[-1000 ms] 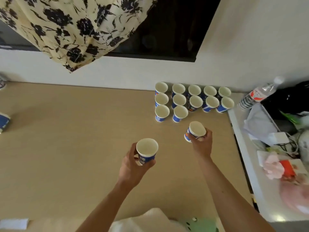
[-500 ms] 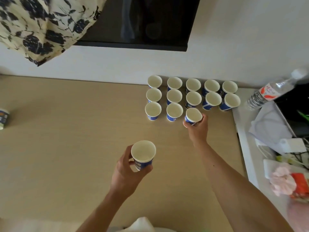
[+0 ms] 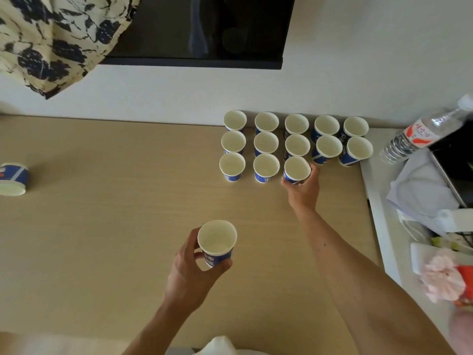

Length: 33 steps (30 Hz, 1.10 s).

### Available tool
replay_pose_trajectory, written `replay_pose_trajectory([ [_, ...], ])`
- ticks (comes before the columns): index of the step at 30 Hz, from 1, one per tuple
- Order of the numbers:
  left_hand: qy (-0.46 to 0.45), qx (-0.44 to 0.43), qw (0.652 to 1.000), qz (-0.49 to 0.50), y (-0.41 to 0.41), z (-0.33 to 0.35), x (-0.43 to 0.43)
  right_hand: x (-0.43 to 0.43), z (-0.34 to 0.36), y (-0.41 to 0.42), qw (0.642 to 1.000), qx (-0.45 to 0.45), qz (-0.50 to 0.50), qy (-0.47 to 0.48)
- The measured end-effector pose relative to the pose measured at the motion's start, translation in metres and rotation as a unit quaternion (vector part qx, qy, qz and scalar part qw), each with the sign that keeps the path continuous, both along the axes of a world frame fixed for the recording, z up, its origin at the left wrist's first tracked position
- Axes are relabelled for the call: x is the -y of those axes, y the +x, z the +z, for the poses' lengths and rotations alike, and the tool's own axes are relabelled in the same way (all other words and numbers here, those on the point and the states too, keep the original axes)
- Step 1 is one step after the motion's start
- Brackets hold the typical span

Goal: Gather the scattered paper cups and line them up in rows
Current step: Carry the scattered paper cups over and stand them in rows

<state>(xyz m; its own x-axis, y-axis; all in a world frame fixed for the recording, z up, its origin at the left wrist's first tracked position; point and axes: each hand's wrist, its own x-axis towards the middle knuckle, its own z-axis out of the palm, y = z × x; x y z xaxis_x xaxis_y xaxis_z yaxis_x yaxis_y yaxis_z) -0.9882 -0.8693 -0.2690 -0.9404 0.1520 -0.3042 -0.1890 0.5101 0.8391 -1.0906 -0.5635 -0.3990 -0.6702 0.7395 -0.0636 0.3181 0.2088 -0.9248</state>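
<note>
at the far right of the bench, your right hand grips a cup in the third place of the front row, fingers curled round its wall; whether its base touches the bench cannot be told. two rows of five stand behind it. your left hand holds a second cup upright over mid-bench, fingers wrapped round it. a stray cup lies on its side, far left.
</note>
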Motion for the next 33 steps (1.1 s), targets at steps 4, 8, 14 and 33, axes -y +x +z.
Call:
replay_pose_trajectory([
  [4,0.002,-0.01,1.0,0.001,-0.001,0.001,-0.001,-0.001,0.001,0.003,1.0,0.002,0.001,-0.019],
  [8,0.009,-0.021,1.0,-0.002,-0.004,0.005,-0.008,0.015,0.01,0.035,0.999,0.012,-0.034,-0.04],
  [14,0.025,-0.025,0.999,-0.016,-0.015,0.008,-0.036,0.052,0.072,0.109,0.953,-0.049,0.172,-0.244],
  [33,-0.006,-0.06,0.991,-0.119,-0.012,0.004,-0.087,-0.038,0.066,0.095,0.99,-0.061,-0.032,-0.121],
])
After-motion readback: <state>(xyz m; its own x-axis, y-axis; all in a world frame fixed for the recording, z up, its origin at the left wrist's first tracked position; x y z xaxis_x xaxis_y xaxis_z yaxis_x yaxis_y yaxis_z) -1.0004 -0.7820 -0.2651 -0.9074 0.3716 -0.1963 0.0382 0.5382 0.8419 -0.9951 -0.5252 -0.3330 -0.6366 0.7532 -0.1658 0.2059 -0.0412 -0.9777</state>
